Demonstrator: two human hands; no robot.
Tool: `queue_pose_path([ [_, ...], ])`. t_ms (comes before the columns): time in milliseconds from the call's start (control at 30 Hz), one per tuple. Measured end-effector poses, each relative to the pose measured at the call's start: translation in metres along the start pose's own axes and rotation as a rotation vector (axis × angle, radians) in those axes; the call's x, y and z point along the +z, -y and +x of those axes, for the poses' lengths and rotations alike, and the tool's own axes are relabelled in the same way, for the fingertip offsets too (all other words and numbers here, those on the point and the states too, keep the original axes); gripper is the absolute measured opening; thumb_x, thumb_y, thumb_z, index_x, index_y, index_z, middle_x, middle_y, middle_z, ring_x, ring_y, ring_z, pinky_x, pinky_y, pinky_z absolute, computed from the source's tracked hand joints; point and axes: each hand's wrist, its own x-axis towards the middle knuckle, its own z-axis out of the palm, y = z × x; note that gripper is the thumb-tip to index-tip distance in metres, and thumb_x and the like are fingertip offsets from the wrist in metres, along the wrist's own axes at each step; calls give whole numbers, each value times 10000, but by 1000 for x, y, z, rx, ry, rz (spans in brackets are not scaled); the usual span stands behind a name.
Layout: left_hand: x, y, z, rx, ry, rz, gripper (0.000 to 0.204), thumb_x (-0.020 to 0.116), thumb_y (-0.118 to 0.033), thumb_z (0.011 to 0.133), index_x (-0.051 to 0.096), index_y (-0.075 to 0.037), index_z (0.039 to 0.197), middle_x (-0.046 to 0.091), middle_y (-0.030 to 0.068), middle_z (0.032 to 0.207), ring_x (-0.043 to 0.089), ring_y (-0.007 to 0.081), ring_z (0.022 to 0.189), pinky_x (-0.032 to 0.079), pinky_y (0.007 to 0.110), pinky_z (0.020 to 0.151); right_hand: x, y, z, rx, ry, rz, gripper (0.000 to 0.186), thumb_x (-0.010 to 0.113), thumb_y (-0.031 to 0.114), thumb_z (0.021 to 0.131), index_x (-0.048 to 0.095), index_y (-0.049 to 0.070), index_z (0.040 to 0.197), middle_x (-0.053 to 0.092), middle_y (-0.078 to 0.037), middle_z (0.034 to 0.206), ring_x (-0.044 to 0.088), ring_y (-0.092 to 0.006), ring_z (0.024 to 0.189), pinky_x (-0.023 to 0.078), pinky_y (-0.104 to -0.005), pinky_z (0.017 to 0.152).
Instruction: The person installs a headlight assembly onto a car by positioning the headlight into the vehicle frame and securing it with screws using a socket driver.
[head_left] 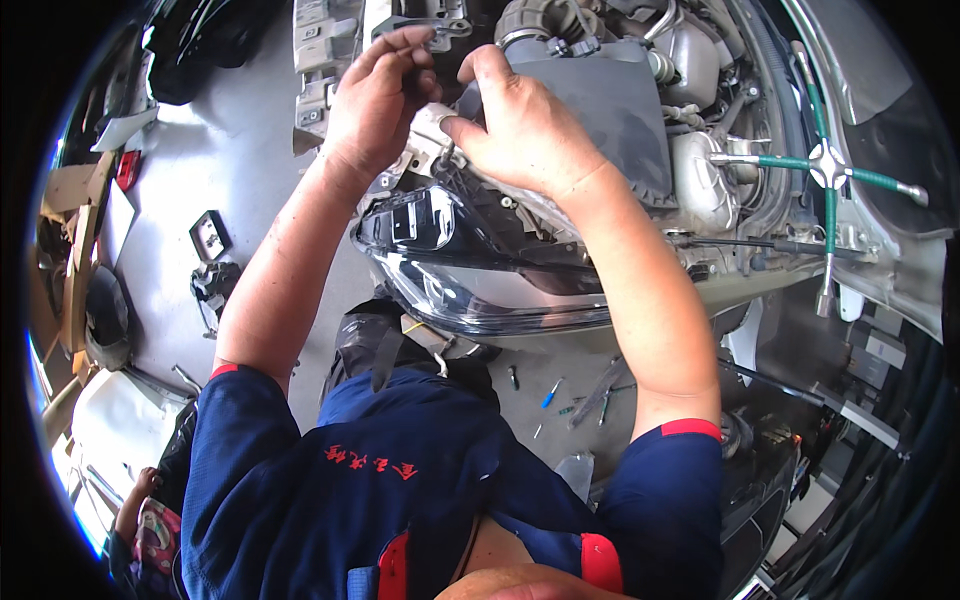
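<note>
My left hand (380,105) is raised over the car's front, its fingers curled in; whatever they hold, if anything, is hidden. Facing it, my right hand (535,130) bends its fingers over the near corner of the black engine-bay box (600,110). Its thumb points at a small whitish piece (430,120) between the two hands. The undersides of my right fingers are out of sight, so I cannot make out what they grip. Below both hands sits the headlight (470,270), clear-lensed with a dark inside.
A green-handled cross wrench (827,167) lies on the car at the right. Beyond my left hand runs a pale slotted metal bar (312,75). Small tools, including a blue one (551,393), lie on the floor. Another person's hand (148,482) shows at lower left.
</note>
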Motion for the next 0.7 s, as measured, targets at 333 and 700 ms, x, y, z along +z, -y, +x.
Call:
queue_pose_path([
  [333,76,8,-1,183,75,960,198,525,-83,946,712,-21,967,695,134,852,666,222,823,527,361,788,23,-19,-39,182,-110,228,276,731,278,912,699,7,957,746,-197,830,739,-394,819,594,-448,719],
  [700,67,12,-11,420,-40,940,322,444,-139,950,757,-63,960,668,53,697,611,117,611,512,304,619,62,-9,-116,690,554,-12,908,513,661,972,462,-126,1423,566,-356,1386,566,-420,1322,426,-449,1140],
])
